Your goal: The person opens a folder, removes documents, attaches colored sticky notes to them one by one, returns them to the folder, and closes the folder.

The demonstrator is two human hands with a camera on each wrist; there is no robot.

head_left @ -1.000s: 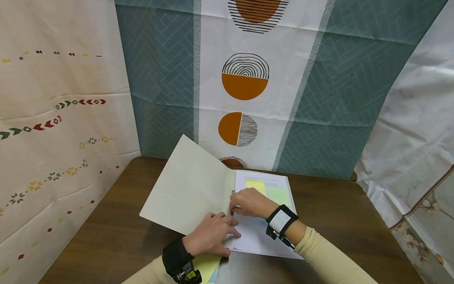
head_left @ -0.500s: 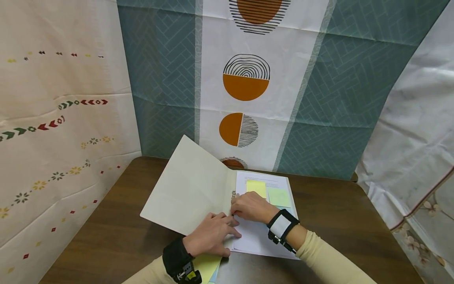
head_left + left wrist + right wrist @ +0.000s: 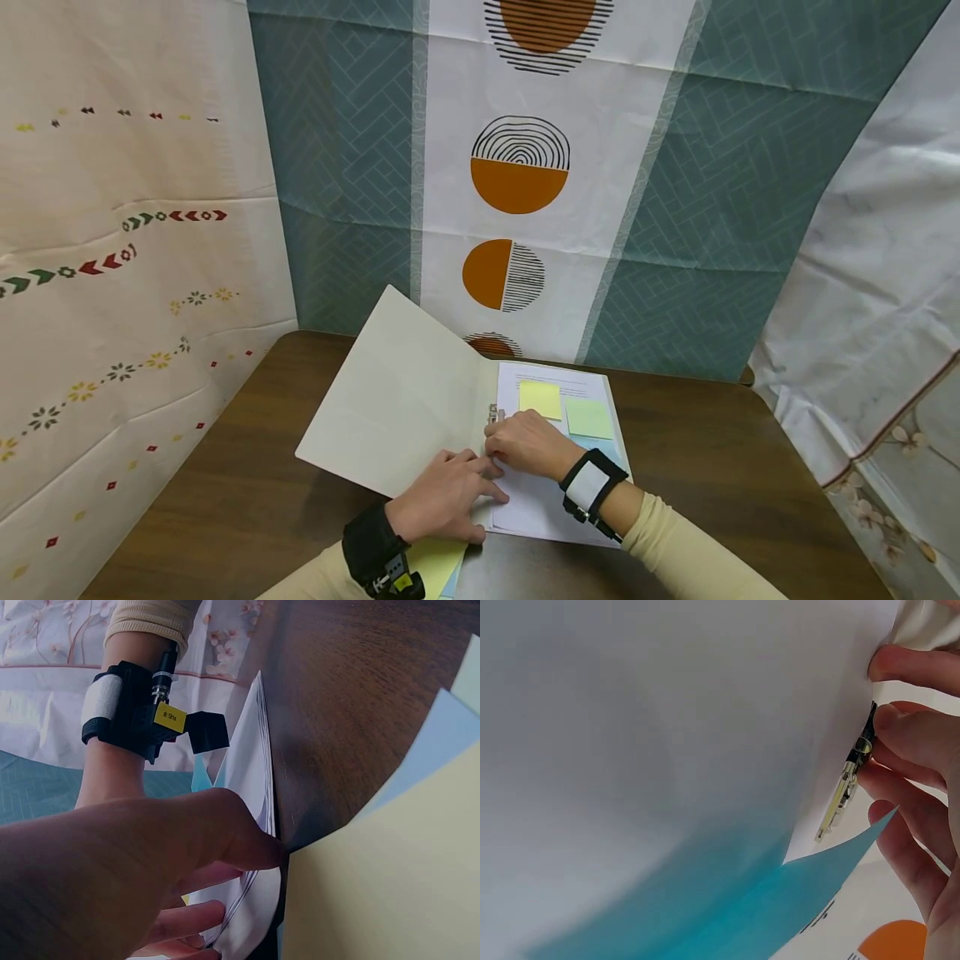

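Observation:
A cream folder [image 3: 405, 392] lies spread on the table, its left cover raised at a slant. White sheets [image 3: 540, 508] fill its right side, bearing yellow [image 3: 540, 399], green [image 3: 588, 418] and blue [image 3: 596, 450] sticky notes. Along the spine runs a metal paper fastener [image 3: 841, 791] with a black end. My right hand [image 3: 534, 446] pinches that black end between thumb and fingers. Just below it, my left hand [image 3: 444, 497] rests on the folder by the spine, fingers spread over the sheets' edge, thumb near the lower edge.
A yellow sheet [image 3: 397, 862] and a blue one [image 3: 431, 750] lie on the wooden table [image 3: 720, 467] under and beside my left wrist. Behind the table hangs a patterned cloth [image 3: 352, 167]; pale cloths [image 3: 135, 333] hang at both sides.
My right hand has slid slightly down the spine, uncovering more of the fastener's upper part. The left hand and folder stay in place.

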